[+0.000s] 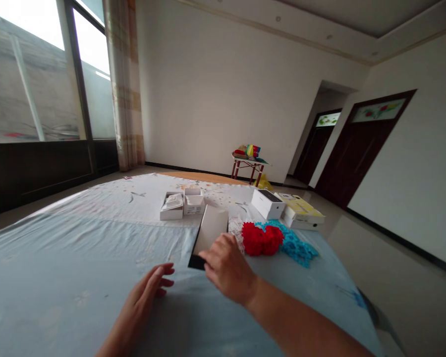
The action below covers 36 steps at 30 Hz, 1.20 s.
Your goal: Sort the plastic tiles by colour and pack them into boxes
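Note:
My right hand (228, 267) is closed over the near right part of a long shallow box (212, 224), black outside and pale inside. Its fingers hide part of the near edge. To the left of that box, my left hand (148, 290) is held low over the tablecloth with fingers stretched and a little apart, holding nothing. Right of the box lie a red crocheted piece (262, 239) and a blue crocheted piece (295, 245), with some white lacy material (236, 229) partly behind the red one.
Beyond my hands stand a small white box (171, 210) with white contents and another white box (194, 203). A white box with a dark top (268, 204) and a yellow-and-white box (301, 210) sit at the right. Farther off is a small side table (250, 161) with colourful items.

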Tool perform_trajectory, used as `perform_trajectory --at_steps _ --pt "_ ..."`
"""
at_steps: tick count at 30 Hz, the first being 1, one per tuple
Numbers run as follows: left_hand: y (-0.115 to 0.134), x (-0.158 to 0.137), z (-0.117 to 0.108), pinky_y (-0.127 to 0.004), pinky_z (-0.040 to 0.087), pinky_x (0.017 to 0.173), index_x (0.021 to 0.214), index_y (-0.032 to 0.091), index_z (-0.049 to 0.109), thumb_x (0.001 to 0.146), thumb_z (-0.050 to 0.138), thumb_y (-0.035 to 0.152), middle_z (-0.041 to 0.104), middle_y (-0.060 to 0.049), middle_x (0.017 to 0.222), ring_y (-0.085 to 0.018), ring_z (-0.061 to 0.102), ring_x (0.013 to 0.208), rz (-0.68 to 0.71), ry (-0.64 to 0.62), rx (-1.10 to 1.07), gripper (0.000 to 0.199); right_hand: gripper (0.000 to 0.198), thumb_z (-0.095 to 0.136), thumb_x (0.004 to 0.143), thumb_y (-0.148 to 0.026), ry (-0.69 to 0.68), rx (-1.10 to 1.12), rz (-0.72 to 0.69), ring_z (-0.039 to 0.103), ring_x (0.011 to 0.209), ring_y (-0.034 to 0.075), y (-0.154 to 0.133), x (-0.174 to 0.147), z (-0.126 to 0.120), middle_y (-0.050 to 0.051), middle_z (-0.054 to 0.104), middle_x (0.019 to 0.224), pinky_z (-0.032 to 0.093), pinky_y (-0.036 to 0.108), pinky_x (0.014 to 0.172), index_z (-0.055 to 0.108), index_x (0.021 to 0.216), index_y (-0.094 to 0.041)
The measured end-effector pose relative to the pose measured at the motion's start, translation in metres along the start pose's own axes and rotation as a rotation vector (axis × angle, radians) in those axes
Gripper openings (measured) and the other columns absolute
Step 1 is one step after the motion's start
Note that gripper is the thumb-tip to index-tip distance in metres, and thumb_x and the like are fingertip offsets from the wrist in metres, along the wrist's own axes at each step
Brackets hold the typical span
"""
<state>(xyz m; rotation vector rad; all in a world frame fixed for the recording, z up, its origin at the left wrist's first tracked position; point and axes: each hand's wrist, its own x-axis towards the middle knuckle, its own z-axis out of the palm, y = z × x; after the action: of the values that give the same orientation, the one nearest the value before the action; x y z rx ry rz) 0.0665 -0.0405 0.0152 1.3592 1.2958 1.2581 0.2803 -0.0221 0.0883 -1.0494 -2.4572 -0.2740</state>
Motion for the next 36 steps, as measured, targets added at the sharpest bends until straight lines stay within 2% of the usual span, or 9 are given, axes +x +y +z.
perform_trajectory --at_steps 4,9,12,16,21,24,27,33,36 --pt "0.004 -0.002 -0.001 -0.033 0.053 0.07 0.102 0.019 0.064 0.078 0.039 0.059 0.067 -0.008 0.106 -0.024 0.065 0.085 -0.022 -0.048 0.063 0.054 0.022 0.052 0.079 -0.02 -0.023 0.071 -0.032 0.047 0.089 0.024 -0.048 -0.03 0.018 0.007 0.059 0.084 0.029 0.042 0.095 0.061 0.099 -0.019" --pt "0.006 -0.006 0.0 -0.033 0.045 0.093 0.098 0.023 0.068 0.07 0.056 0.053 0.068 -0.004 0.107 -0.025 0.058 0.105 0.034 -0.085 0.229 0.043 0.021 0.054 0.081 -0.027 0.007 0.302 -0.045 0.051 0.092 0.022 -0.063 -0.039 0.027 0.004 0.063 0.086 0.031 0.039 0.095 0.061 0.101 -0.025" --pt "0.006 -0.009 0.001 -0.036 0.045 0.092 0.105 0.021 0.065 0.068 0.06 0.05 0.067 -0.006 0.109 -0.027 0.058 0.104 0.02 -0.12 0.293 0.047 0.023 0.054 0.083 -0.034 0.089 0.461 0.044 0.052 0.092 0.02 -0.045 -0.029 0.016 0.002 0.065 0.091 0.036 0.035 0.091 0.061 0.104 -0.026" --pt "0.006 -0.01 0.001 -0.035 0.045 0.093 0.116 0.017 0.058 0.071 0.057 0.047 0.062 -0.009 0.118 -0.026 0.057 0.106 0.018 -0.2 0.332 0.055 0.031 0.054 0.082 -0.029 0.222 0.379 0.298 0.049 0.103 0.022 -0.001 -0.011 0.016 0.008 0.062 0.105 0.035 0.037 0.095 0.058 0.111 -0.017" --pt "0.001 -0.008 0.001 -0.036 0.042 0.096 0.114 0.018 0.061 0.071 0.056 0.039 0.063 -0.008 0.117 -0.027 0.055 0.11 0.059 -0.172 0.343 0.048 0.042 0.062 0.076 -0.033 0.047 0.267 0.467 0.047 0.109 0.028 0.034 -0.006 0.042 0.015 0.058 0.112 0.036 0.042 0.094 0.057 0.112 -0.013" --pt "-0.007 -0.007 -0.001 -0.038 0.04 0.098 0.111 0.02 0.064 0.072 0.054 0.037 0.064 -0.007 0.115 -0.028 0.056 0.109 0.096 -0.14 0.353 0.044 0.037 0.066 0.072 -0.032 0.081 0.333 0.486 0.049 0.106 0.027 0.034 -0.012 0.047 0.013 0.061 0.106 0.038 0.039 0.092 0.06 0.104 -0.014" --pt "-0.013 -0.006 -0.004 -0.041 0.036 0.1 0.111 0.022 0.065 0.074 0.053 0.038 0.063 -0.006 0.117 -0.029 0.054 0.112 0.119 -0.127 0.386 0.043 0.035 0.068 0.07 -0.032 0.142 0.494 0.523 0.055 0.097 0.023 0.032 -0.016 0.037 0.01 0.062 0.101 0.043 0.034 0.083 0.059 0.1 -0.016" --pt "-0.006 -0.005 -0.004 -0.035 0.044 0.094 0.109 0.025 0.065 0.08 0.047 0.037 0.066 -0.003 0.111 -0.024 0.059 0.104 0.2 -0.236 0.396 0.037 0.022 0.062 0.075 -0.038 0.063 0.83 0.481 0.058 0.07 0.014 0.055 -0.015 -0.001 0.001 0.065 0.074 0.044 0.025 0.065 0.062 0.078 -0.016" --pt "-0.001 -0.004 -0.003 -0.033 0.046 0.091 0.108 0.025 0.066 0.081 0.046 0.037 0.068 -0.002 0.108 -0.023 0.061 0.1 0.196 -0.268 0.401 0.035 0.025 0.065 0.071 -0.04 0.231 0.943 0.552 0.056 0.064 0.012 0.073 -0.011 -0.016 0.0 0.062 0.07 0.044 0.023 0.06 0.06 0.076 -0.016"
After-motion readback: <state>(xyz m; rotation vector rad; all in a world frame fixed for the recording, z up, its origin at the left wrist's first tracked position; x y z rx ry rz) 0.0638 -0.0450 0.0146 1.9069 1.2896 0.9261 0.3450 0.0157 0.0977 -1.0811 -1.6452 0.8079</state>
